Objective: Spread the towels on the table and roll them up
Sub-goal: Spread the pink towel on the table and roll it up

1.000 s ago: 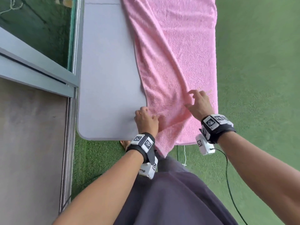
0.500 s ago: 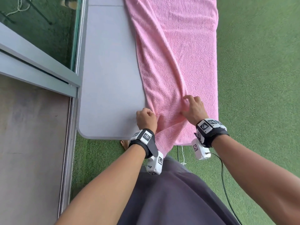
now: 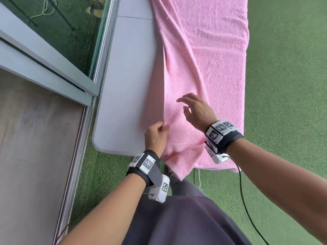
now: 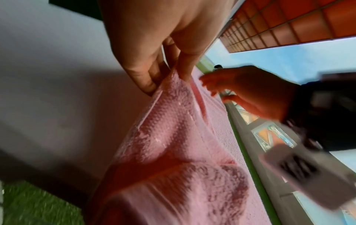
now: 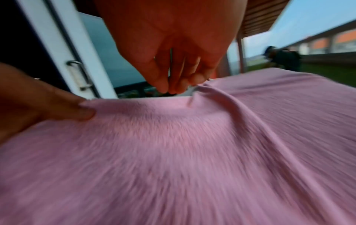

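A pink towel (image 3: 203,59) lies lengthwise on the grey table (image 3: 127,85), its near end hanging over the table's front edge. My left hand (image 3: 163,127) pinches the towel's left edge near that end and holds it raised off the table. The left wrist view shows the left hand (image 4: 167,76) with thumb and fingers closed on the towel (image 4: 173,152). My right hand (image 3: 185,105) hovers over the towel with relaxed fingers, holding nothing. In the blurred right wrist view, the right hand (image 5: 173,85) hangs above the towel (image 5: 192,152).
A sliding glass door frame (image 3: 53,68) runs along the table's left side. Green turf (image 3: 283,85) lies to the right and below. A black cable (image 3: 244,200) hangs from my right wrist. Another person (image 5: 283,59) stands far off.
My right hand has come off the towel's fold and now hovers further left with fingers loose. My left hand has pinched the left edge and lifted it.
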The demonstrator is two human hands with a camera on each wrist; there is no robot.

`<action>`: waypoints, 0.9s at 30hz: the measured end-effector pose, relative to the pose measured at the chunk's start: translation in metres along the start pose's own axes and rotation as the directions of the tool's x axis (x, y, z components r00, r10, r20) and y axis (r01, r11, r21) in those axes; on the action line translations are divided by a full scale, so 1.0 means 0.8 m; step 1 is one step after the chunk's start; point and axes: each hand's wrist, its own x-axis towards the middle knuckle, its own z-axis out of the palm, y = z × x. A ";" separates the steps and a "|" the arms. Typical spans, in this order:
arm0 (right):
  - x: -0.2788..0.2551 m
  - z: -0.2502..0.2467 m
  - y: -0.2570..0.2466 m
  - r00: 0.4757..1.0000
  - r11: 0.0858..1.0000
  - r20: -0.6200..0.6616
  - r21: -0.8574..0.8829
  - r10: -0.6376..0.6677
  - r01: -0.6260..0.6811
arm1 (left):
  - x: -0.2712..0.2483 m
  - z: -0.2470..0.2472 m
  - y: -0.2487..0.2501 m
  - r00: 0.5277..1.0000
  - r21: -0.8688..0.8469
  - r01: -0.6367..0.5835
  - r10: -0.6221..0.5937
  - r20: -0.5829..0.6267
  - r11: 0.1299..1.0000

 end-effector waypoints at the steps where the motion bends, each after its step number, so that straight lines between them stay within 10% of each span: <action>1: 0.026 -0.002 -0.019 0.990 0.995 0.096 -0.001 -0.103 0.104 | -0.002 -0.013 -0.002 1.000 -0.004 -0.012 0.012 0.004 1.000; 6: 0.146 0.025 -0.096 0.763 0.909 0.622 -0.195 -0.177 0.370 | -0.002 -0.091 -0.009 0.993 0.063 -0.059 0.065 -0.096 0.996; 17: 0.332 0.080 -0.176 0.870 0.804 0.491 -0.496 -0.051 0.327 | 0.028 -0.251 -0.071 0.954 0.017 0.052 -0.045 -0.297 0.998; 27: 0.396 0.130 -0.266 0.904 0.793 0.427 -0.562 0.034 0.236 | 0.050 -0.333 -0.134 0.965 0.045 0.131 -0.117 -0.235 0.990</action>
